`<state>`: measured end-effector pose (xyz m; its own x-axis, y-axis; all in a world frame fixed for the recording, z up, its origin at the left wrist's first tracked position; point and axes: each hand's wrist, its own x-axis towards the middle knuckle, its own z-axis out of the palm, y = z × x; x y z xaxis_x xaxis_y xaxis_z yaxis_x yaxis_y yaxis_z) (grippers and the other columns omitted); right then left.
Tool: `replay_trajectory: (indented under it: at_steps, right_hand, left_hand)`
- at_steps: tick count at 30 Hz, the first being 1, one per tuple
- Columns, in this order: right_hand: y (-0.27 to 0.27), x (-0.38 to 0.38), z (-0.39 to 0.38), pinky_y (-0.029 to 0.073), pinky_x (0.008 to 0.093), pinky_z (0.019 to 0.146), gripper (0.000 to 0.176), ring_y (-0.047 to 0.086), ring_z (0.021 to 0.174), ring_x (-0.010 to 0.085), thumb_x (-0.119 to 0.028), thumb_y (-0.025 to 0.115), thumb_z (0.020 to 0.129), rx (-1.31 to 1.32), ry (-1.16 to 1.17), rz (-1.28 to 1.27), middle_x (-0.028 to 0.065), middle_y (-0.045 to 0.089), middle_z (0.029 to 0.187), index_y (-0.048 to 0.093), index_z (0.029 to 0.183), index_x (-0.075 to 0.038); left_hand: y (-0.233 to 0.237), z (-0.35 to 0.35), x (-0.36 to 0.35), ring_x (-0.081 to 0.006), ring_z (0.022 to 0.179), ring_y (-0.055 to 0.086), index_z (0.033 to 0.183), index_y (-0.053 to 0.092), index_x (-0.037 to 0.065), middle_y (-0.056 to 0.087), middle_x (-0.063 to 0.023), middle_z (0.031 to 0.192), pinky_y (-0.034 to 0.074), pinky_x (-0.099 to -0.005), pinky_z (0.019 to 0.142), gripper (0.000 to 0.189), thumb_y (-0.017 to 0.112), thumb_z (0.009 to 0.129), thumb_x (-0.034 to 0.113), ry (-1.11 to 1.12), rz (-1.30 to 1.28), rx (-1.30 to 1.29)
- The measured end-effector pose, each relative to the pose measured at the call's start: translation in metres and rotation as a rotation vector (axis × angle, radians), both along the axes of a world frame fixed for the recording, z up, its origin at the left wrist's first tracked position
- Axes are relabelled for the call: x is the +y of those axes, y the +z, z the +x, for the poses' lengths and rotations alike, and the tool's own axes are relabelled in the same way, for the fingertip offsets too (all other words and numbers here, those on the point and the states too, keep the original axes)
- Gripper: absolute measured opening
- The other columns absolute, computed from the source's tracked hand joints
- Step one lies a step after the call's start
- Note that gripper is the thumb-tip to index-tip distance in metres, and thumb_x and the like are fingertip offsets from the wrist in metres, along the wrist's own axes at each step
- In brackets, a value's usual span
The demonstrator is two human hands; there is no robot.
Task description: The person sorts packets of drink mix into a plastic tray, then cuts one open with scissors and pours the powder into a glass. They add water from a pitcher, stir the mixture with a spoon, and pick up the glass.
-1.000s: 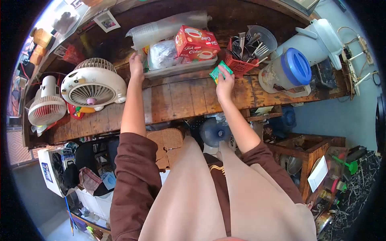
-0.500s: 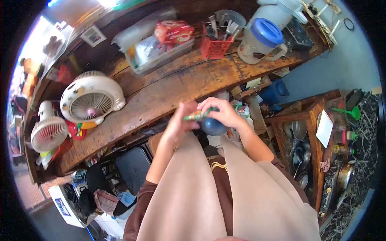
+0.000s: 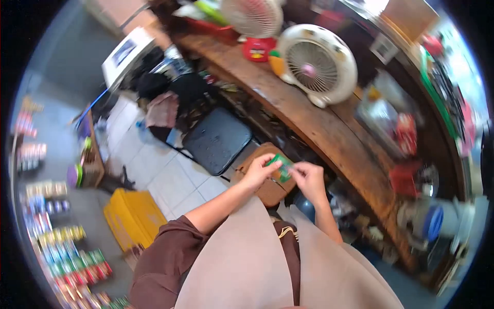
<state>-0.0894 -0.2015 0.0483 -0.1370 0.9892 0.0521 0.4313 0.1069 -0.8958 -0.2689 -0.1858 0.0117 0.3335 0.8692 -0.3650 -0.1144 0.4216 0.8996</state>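
Note:
Between my two hands is a small green packet (image 3: 281, 166), a sachet by its look, with print too blurred to read. My left hand (image 3: 259, 172) grips its left side, with the thumb lying on the front. At the packet's right edge, the fingers of my right hand (image 3: 310, 181) are pinched together on it. Below the hands lies a brown wooden stool seat (image 3: 271, 194). Part of a dark blue round object (image 3: 305, 206) shows beneath my right wrist, mostly hidden.
A long wooden counter (image 3: 324, 131) runs diagonally, carrying a white fan (image 3: 320, 64), a red basket (image 3: 404, 179) and a blue-lidded jug (image 3: 433, 221). A black-seated chair (image 3: 218, 139) stands on the tiled floor. Left are a yellow container (image 3: 133, 219) and shelved packaged goods (image 3: 72, 262).
The head view has turned left, bringing the chair, yellow container and shelved goods into sight. My hands have moved away from over the blue round object, still with the green packet.

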Motion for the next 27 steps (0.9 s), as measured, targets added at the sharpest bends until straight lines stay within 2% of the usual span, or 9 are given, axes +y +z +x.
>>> replay_trajectory:
  at_steps: [4,7,10,14,19,22,25,26,27]
  right_hand:
    - [0.004,0.014,-0.039,0.046,0.0256,0.055,0.016,0.057,0.057,0.013,-0.013,0.066,0.072,0.013,0.191,-0.134,0.0104,0.062,0.068,0.065,0.081,0.0]
    - [0.01,0.035,-0.068,0.047,0.0264,0.061,0.034,0.058,0.065,0.0125,-0.022,0.066,0.075,0.087,0.266,-0.078,0.0106,0.061,0.084,0.058,0.101,-0.001]
    - [0.013,0.067,-0.108,0.047,0.028,0.068,0.048,0.056,0.071,0.0145,-0.027,0.065,0.076,0.099,0.348,-0.056,0.013,0.055,0.098,0.049,0.114,-0.003]
    - [-0.01,0.137,-0.174,0.047,0.0285,0.068,0.043,0.055,0.07,0.0161,-0.024,0.066,0.075,0.019,0.423,0.043,0.0123,0.056,0.097,0.052,0.11,-0.004]
    - [-0.015,0.265,-0.291,0.047,0.0335,0.074,0.028,0.06,0.083,0.0267,-0.021,0.062,0.073,-0.015,0.302,0.247,0.0145,0.061,0.092,0.061,0.095,-0.002]
    - [-0.013,0.356,-0.378,0.047,0.0351,0.073,0.024,0.06,0.082,0.0262,-0.023,0.06,0.072,-0.054,0.176,0.274,0.0102,0.063,0.084,0.063,0.091,-0.008]
    - [-0.027,0.459,-0.468,0.048,0.0378,0.074,0.022,0.06,0.082,0.0298,-0.024,0.056,0.073,0.047,0.009,0.549,0.0124,0.063,0.084,0.065,0.088,-0.011]
    - [-0.029,0.487,-0.497,0.047,0.0394,0.073,0.021,0.06,0.08,0.0312,-0.024,0.056,0.074,0.104,-0.069,0.486,0.0137,0.063,0.083,0.065,0.088,-0.011]
    - [-0.028,0.51,-0.51,0.035,0.0406,0.094,0.036,0.052,0.101,0.034,-0.022,0.054,0.078,0.112,-0.072,0.438,0.0195,0.057,0.105,0.055,0.105,0.001]
  left_hand:
    - [0.003,-0.033,-0.029,-0.0036,0.071,0.048,0.085,0.06,0.005,0.056,0.0045,0.076,0.039,-0.0193,0.062,0.017,0.06,0.084,0.022,0.229,0.097,0.017]
    - [0.01,-0.062,-0.03,-0.0041,0.069,0.047,0.082,0.06,0.004,0.056,0.0035,0.075,0.039,-0.0212,0.062,0.018,0.059,0.085,0.022,0.519,0.039,0.105]
    - [0.017,-0.108,-0.036,-0.0101,0.078,0.057,0.089,0.056,0.005,0.06,-0.0022,0.083,0.047,-0.0266,0.068,0.016,0.055,0.087,0.021,0.662,0.002,-0.237]
    - [0.002,-0.173,-0.044,-0.0157,0.092,0.058,0.104,0.05,0.006,0.059,-0.0061,0.099,0.048,-0.0333,0.077,0.02,0.052,0.088,0.018,0.677,-0.036,-0.269]
    - [-0.019,-0.256,-0.017,-0.0182,0.092,0.058,0.104,0.049,0.005,0.059,-0.0076,0.101,0.049,-0.0343,0.079,0.019,0.048,0.089,0.016,0.636,-0.183,-0.299]
    - [-0.041,-0.315,0.03,-0.019,0.092,0.058,0.102,0.049,0.004,0.059,-0.0085,0.099,0.048,-0.035,0.08,0.018,0.048,0.088,0.017,0.604,-0.262,-0.322]
    - [-0.041,-0.361,0.063,-0.0182,0.092,0.058,0.099,0.05,0.005,0.06,-0.0087,0.098,0.047,-0.0361,0.08,0.016,0.048,0.088,0.017,0.604,-0.26,-0.277]
    - [-0.042,-0.378,0.068,-0.018,0.091,0.058,0.098,0.05,0.006,0.06,-0.0085,0.098,0.047,-0.0361,0.08,0.015,0.048,0.088,0.017,0.598,-0.233,-0.262]
    - [-0.043,-0.39,0.073,-0.0176,0.09,0.058,0.096,0.05,0.006,0.059,-0.0076,0.098,0.047,-0.0355,0.079,0.013,0.049,0.087,0.017,0.622,-0.232,-0.253]
